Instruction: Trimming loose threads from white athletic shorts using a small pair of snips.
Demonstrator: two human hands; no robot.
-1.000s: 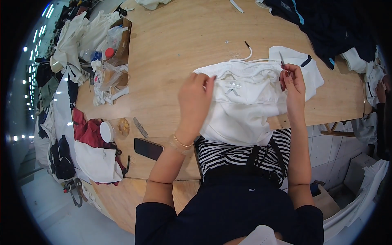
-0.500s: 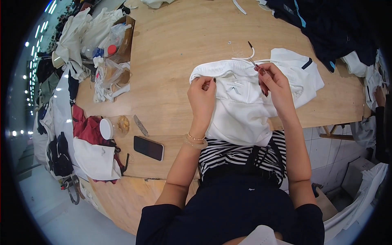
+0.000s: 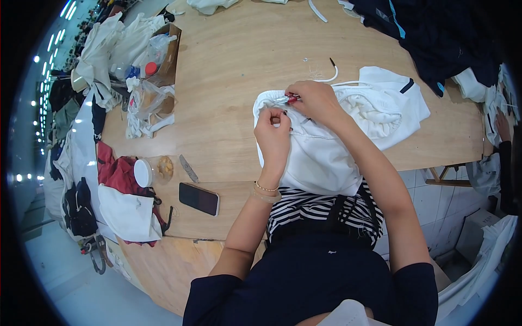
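Note:
A white garment point(image 3: 321, 157) with a gathered elastic waistband lies on the wooden table and hangs over its near edge toward my lap. My left hand point(image 3: 273, 133) is closed in a pinch on the waistband's left part. Just beyond it, my right hand point(image 3: 315, 100) has its fingers closed around a small pointed silver tool point(image 3: 280, 100), its tip at the waistband beside my left fingers. The fingers hide most of that tool, and its exact kind does not show. A white drawstring point(image 3: 333, 75) with a black tip lies behind the garment.
To the left lie a phone point(image 3: 199, 199), a grey cutter-like tool point(image 3: 188, 168) and a white-lidded jar point(image 3: 143, 173). A cardboard box point(image 3: 172, 51) with bags stands farther back. Dark navy garments point(image 3: 435, 38) cover the far right, where another person's hand point(image 3: 503, 126) shows.
My right hand has moved left and down with the silver tool, from above the garment's middle to beside my left hand. My left hand has barely shifted.

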